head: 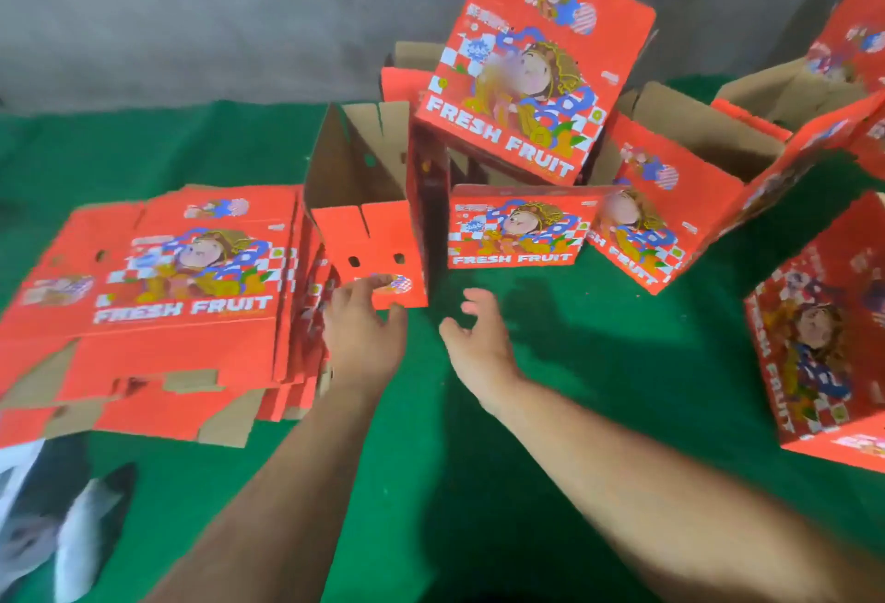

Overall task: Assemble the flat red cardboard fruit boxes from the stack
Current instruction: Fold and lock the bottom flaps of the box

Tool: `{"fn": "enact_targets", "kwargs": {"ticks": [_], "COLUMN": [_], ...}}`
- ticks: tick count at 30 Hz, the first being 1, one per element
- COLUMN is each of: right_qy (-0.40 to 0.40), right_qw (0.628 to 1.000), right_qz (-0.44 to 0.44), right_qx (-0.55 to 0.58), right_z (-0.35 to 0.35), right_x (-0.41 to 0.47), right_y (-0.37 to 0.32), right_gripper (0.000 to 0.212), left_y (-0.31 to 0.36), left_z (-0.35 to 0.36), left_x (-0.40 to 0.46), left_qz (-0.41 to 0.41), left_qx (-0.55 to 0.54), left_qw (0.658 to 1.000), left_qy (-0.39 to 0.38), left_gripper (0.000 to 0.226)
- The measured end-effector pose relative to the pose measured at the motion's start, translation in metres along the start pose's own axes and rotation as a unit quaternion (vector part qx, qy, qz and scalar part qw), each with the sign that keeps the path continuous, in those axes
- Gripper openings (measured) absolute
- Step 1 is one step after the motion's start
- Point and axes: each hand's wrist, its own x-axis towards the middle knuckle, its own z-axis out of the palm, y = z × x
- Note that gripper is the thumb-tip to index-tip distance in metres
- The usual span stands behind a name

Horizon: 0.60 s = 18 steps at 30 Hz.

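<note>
A stack of flat red "FRESH FRUIT" boxes point(182, 296) lies on the green cloth at the left. Right of it stands an assembled red box point(368, 219), open at the top with its brown inside showing. My left hand point(364, 334) is open, its fingertips at the lower front of that box, beside the stack's right edge. My right hand point(479, 339) hovers open over the cloth a little to the right, holding nothing. Another red box point(522, 66) sits tilted on top of the boxes behind.
Several assembled red boxes crowd the middle and right: a low one point(517, 229), an open one point(670, 200), one at the right edge point(823, 353). A grey wall point(191, 3) closes the back. Green cloth point(479, 482) lies in front. A dark and white object point(62, 521) sits at the lower left.
</note>
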Motion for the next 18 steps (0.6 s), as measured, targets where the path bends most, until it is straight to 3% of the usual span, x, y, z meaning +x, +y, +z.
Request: {"fn": "enact_targets", "kwargs": {"ticks": [3,6,9,13,15,18], "right_qy": [-0.148,-0.24,-0.283,-0.344,-0.356,-0.355], "right_qw": [0.986,0.966,0.953,0.924,0.917,0.914], "right_qz": [-0.024,-0.014,0.044,0.129,0.153,0.172], "right_qx": [-0.072,-0.092,-0.099,-0.106,-0.099,-0.096], "right_z": [0.058,0.105,0.136,0.157,0.163,0.17], "right_x": [-0.007,-0.019,-0.027,-0.034,-0.033,-0.029], "right_y": [-0.04,-0.066,-0.072,-0.077,-0.078,-0.079], "right_gripper": [0.038,0.033,0.013,0.02,0.024,0.018], "left_y": [-0.048,-0.106,-0.138,-0.155,-0.166,-0.174], "left_z": [-0.049,-0.085,-0.097,-0.105,-0.111,-0.116], "left_x": [0.029,0.031,0.019,0.017,0.018,0.025], "left_qz": [-0.108,-0.21,-0.149,-0.04,-0.042,-0.102], "left_qx": [0.172,0.268,0.295,0.458,0.468,0.419], "left_qw": [0.978,0.937,0.935,0.886,0.88,0.896], "left_qy": [0.039,-0.081,-0.13,-0.057,-0.077,-0.109], "left_gripper": [0.057,0.088,0.106,0.086,0.085,0.1]}}
